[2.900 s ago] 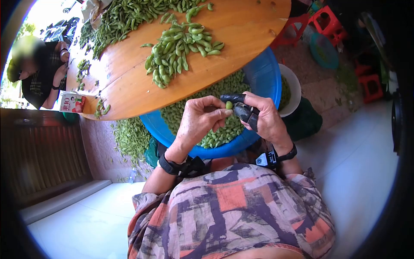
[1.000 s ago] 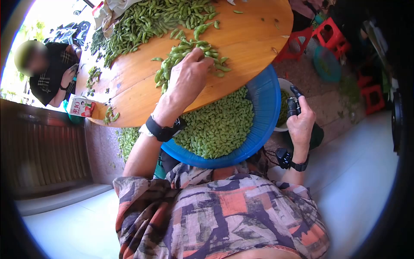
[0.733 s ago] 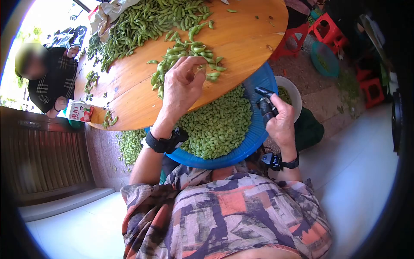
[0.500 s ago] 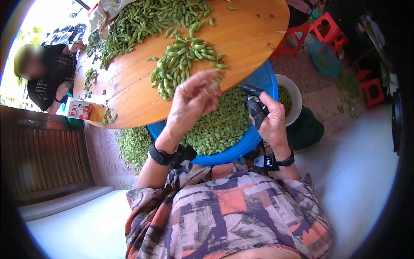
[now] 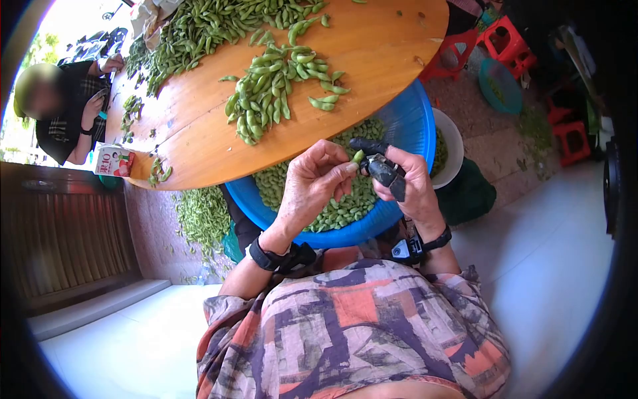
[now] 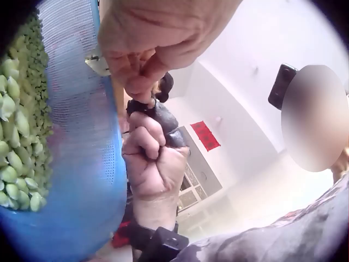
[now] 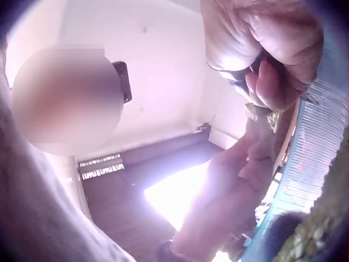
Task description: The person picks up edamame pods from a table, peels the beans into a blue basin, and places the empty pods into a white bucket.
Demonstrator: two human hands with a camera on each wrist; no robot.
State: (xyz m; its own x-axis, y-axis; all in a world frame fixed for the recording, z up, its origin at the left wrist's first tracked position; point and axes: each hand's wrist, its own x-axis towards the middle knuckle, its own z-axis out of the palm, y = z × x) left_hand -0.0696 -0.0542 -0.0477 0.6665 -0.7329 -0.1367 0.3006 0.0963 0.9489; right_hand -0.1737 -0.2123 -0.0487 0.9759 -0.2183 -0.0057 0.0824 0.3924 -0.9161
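Observation:
Over the blue basin (image 5: 412, 126) of shelled green soybeans (image 5: 345, 211), my two hands meet at one green soybean pod (image 5: 359, 156). My left hand (image 5: 309, 189) pinches the pod between thumb and fingertips. My right hand (image 5: 412, 179) has black coverings on its thumb and index finger, and these close on the pod's other end. The right hand's other fingers curl in toward the palm, as the left wrist view shows. Most of the pod is hidden by the fingers. A small pile of soybean pods (image 5: 269, 93) lies on the wooden table (image 5: 193, 136) just beyond.
A larger heap of pods (image 5: 193, 40) covers the table's far left. A person (image 5: 73, 110) sits there beside a printed carton (image 5: 113, 161). Loose green pods or husks (image 5: 206, 216) lie on the floor at left. A white bucket (image 5: 453, 143) and red stools (image 5: 505, 43) stand at right.
My left hand has come back from the small pod pile to above the basin, bringing a pod. My right hand has moved left from beside the bucket to meet it.

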